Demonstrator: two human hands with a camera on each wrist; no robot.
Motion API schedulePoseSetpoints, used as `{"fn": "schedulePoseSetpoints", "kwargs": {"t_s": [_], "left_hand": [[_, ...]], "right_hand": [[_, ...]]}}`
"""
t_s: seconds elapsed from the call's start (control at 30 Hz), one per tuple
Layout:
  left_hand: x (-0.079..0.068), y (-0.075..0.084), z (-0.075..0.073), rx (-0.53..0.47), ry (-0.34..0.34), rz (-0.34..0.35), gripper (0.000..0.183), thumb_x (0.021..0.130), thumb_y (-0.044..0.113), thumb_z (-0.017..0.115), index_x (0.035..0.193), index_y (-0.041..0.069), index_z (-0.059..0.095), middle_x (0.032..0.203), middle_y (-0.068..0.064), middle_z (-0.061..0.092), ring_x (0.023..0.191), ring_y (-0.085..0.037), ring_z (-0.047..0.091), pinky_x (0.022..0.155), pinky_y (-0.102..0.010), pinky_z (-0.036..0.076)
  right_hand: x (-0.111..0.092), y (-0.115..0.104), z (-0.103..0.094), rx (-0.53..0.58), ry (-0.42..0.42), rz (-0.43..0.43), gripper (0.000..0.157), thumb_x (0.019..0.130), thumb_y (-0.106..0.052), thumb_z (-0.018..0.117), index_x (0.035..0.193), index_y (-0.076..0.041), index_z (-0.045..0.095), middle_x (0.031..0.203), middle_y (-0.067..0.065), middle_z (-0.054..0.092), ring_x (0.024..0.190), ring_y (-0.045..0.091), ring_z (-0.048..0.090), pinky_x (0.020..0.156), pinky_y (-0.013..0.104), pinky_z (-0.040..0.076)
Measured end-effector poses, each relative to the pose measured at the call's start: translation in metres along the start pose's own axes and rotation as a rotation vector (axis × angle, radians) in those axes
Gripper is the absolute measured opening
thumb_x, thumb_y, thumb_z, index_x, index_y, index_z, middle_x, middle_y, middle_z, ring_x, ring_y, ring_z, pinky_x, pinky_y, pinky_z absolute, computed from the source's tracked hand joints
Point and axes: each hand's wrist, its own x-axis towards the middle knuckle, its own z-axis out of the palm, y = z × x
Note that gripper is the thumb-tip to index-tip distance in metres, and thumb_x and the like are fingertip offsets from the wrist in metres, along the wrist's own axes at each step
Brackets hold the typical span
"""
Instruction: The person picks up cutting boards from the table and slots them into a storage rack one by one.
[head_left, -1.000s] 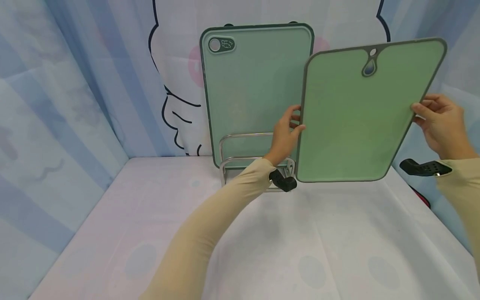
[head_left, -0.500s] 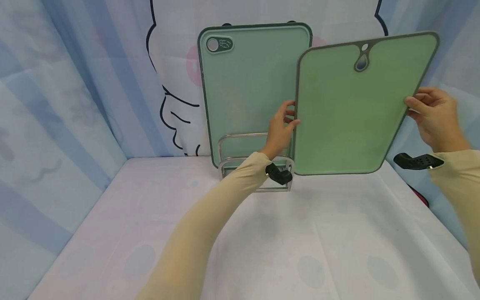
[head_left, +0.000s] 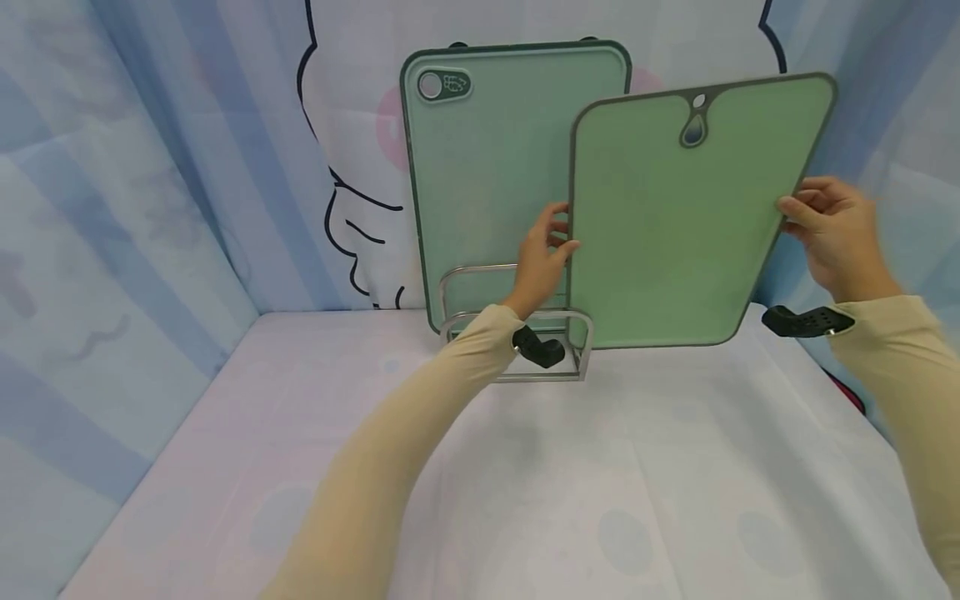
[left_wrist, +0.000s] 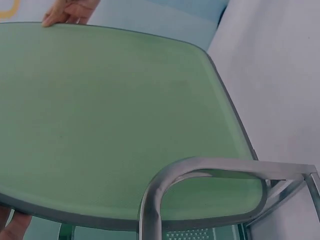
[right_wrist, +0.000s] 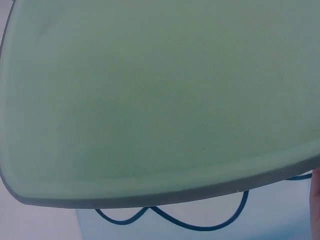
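Note:
A light green cutting board with a grey rim and a drop-shaped hole near its top is held up, slightly tilted. My left hand pinches its left edge, thumb in front and fingers partly hidden behind. On the opposite edge, my right hand grips with the thumb on the front face. The board's lower left corner sits behind the front loop of a metal rack, as the left wrist view shows. A darker green cutting board stands upright in the rack, partly covered by the held board and my left hand.
The rack stands at the back of a table covered with a pale cloth. Behind it hangs a printed curtain. Something red and black shows past the table's right edge.
Both hands have carried the light green board to the left, so its lower left corner now overlaps the rack. The darker board and the rack have stayed in place.

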Motion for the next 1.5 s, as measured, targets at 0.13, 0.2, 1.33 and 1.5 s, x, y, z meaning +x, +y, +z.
{"fn": "schedulePoseSetpoints", "kwargs": {"t_s": [0.13,0.2,1.33,1.5], "left_hand": [[-0.001,-0.003,-0.006,0.008,-0.008,-0.006,0.047,0.09,0.006,0.06,0.134,0.009,0.045,0.108,-0.016,0.062,0.089,-0.025,0.063,0.069,-0.023,0.05],[-0.002,-0.005,-0.009,0.011,-0.011,-0.008,0.047,0.09,0.005,0.06,0.134,0.01,0.045,0.108,-0.015,0.062,0.089,-0.025,0.063,0.069,-0.023,0.051],[-0.011,-0.025,-0.05,-0.02,0.018,-0.012,0.048,0.088,0.003,0.062,0.133,0.006,0.046,0.106,-0.02,0.061,0.088,-0.03,0.063,0.069,-0.029,0.052],[-0.012,-0.027,-0.056,-0.025,0.022,-0.013,0.048,0.088,0.002,0.062,0.133,0.005,0.046,0.106,-0.021,0.061,0.088,-0.031,0.064,0.068,-0.029,0.052]], "right_hand": [[0.0,0.005,0.004,-0.009,-0.003,0.016,0.016,0.082,0.019,0.055,0.089,0.008,0.065,0.073,0.012,0.069,0.063,0.019,0.066,0.053,0.026,0.054],[-0.001,0.008,0.006,-0.024,-0.001,0.021,0.016,0.082,0.018,0.056,0.089,0.008,0.066,0.073,0.011,0.069,0.063,0.019,0.066,0.054,0.026,0.054],[0.0,0.039,0.035,-0.119,-0.063,0.019,0.016,0.083,0.014,0.059,0.09,0.003,0.068,0.075,0.006,0.067,0.066,0.015,0.065,0.058,0.022,0.055],[0.0,0.043,0.039,-0.151,-0.072,0.036,0.014,0.083,0.011,0.06,0.09,0.002,0.067,0.077,0.006,0.067,0.066,0.014,0.065,0.059,0.021,0.054]]}}
